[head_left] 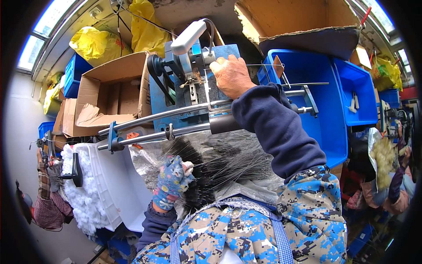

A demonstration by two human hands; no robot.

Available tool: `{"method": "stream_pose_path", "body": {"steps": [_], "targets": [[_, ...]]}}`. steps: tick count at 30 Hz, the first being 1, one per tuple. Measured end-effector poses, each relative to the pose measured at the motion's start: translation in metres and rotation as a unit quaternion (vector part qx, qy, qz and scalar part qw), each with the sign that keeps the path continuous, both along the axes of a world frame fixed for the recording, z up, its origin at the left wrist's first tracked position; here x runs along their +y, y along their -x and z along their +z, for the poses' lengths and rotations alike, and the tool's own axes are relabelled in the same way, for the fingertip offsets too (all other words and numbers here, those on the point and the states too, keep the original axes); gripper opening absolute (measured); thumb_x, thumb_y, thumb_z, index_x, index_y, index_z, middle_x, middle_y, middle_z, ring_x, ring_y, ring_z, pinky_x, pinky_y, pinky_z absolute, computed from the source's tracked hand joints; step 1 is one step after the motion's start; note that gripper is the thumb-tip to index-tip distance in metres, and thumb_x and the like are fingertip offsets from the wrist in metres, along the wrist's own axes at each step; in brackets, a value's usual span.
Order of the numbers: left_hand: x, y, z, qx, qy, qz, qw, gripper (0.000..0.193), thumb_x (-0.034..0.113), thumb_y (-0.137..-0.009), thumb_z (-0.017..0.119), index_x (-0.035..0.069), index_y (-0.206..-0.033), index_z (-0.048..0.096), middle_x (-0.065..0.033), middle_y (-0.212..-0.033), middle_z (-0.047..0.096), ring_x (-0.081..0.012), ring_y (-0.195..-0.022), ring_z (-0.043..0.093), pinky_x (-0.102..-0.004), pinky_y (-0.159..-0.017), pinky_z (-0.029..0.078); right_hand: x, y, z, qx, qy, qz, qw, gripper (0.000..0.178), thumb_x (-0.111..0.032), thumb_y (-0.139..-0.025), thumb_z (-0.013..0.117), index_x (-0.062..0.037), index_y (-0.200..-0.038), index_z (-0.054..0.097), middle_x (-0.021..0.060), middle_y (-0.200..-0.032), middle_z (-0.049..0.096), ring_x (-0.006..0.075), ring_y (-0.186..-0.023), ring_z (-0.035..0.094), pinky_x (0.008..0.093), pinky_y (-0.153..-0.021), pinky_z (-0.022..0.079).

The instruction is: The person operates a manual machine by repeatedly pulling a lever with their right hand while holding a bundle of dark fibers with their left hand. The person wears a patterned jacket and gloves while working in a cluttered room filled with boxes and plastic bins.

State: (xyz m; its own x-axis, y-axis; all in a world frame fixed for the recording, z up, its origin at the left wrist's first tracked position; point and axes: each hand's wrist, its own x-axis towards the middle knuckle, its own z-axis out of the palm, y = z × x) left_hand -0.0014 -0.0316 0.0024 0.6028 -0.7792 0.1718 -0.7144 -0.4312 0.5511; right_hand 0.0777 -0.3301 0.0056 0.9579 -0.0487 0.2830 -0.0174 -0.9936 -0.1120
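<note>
My left hand [173, 182], in a patterned glove with bare fingertips, is closed at the edge of a dark mass of black bristles [198, 187] in front of my lap. Thin grey wires [246, 160] fan out from there to the right across a grey sheet. My bare right hand [232, 77] reaches forward over a blue bench machine [184, 112], its fingers curled down near the machine's head. What those fingers hold is hidden. A thin wire runs level to the right from beside that hand. Two steel rails [176, 132] cross between my hands.
A white tub [118, 185] with white fluffy material beside it stands at left. Open cardboard boxes [140, 88] sit beyond. Blue bins [325, 110] line the right, one holding small white pieces. A white lamp [189, 37] overhangs the machine. Other people work at both far sides.
</note>
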Motion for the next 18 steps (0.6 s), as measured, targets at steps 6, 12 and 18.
{"method": "stream_pose_path", "body": {"steps": [6, 12, 18], "targets": [[0.0016, 0.0013, -0.0071, -0.020, 0.005, -0.009, 1.000, 0.022, 0.005, -0.066, 0.069, 0.010, -0.087, 0.064, -0.0086, -0.070, 0.055, -0.0285, -0.064, 0.054, -0.0385, -0.058, 0.043, 0.0019, 0.0005, 0.0002, 0.010, 0.014, -0.014, 1.000, 0.014, -0.010, -0.075, 0.053, -0.0090, -0.085, 0.062, 0.0087, -0.084, 0.062, 0.0275, -0.084, 0.057, 0.0419, -0.071, 0.041], [0.0005, 0.0038, -0.0049, 0.011, 0.001, 0.008, 1.000, 0.022, 0.005, -0.067, 0.069, 0.010, -0.088, 0.064, -0.0083, -0.072, 0.056, -0.0282, -0.066, 0.055, -0.0379, -0.058, 0.043, 0.0014, 0.0008, 0.0023, 0.023, 0.002, -0.010, 1.000, 0.015, -0.010, -0.075, 0.052, -0.0088, -0.086, 0.062, 0.0087, -0.085, 0.062, 0.0277, -0.085, 0.057, 0.0426, -0.072, 0.041], [-0.0045, 0.0030, 0.0026, -0.008, 0.002, -0.012, 1.000, 0.021, 0.005, -0.067, 0.069, 0.010, -0.087, 0.064, -0.0088, -0.072, 0.055, -0.0289, -0.066, 0.055, -0.0385, -0.058, 0.043, 0.0010, 0.0009, 0.0019, 0.012, -0.017, -0.007, 1.000, 0.012, -0.009, -0.074, 0.052, -0.0084, -0.082, 0.060, 0.0090, -0.085, 0.062, 0.0283, -0.084, 0.057, 0.0425, -0.072, 0.041]]}}
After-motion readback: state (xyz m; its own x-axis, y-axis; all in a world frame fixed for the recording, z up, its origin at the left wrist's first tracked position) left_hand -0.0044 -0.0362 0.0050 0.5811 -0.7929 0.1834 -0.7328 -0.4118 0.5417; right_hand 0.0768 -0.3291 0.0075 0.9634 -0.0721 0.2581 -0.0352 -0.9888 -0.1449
